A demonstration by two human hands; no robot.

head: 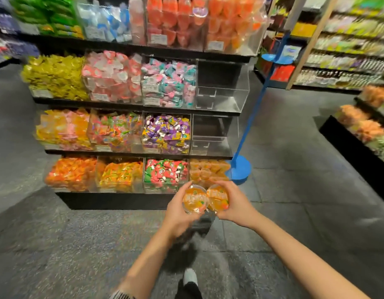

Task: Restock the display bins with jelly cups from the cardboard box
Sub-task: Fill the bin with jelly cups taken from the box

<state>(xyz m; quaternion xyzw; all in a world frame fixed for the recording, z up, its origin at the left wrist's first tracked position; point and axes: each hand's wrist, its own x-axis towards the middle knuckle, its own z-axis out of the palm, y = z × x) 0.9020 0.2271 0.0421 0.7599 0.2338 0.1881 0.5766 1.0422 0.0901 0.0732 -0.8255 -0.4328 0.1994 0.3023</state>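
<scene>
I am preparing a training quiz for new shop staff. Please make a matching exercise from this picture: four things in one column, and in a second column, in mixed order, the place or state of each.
Things:
1. left hand
2. blue stand
3. clear bin on the second shelf, far right
4. bottom right bin

Places or states:
A. empty
B. on the floor, right of the display
C. holds an orange jelly cup
D. contains orange jelly cups

Pairs: 1-C, 2-B, 3-A, 4-D
</scene>
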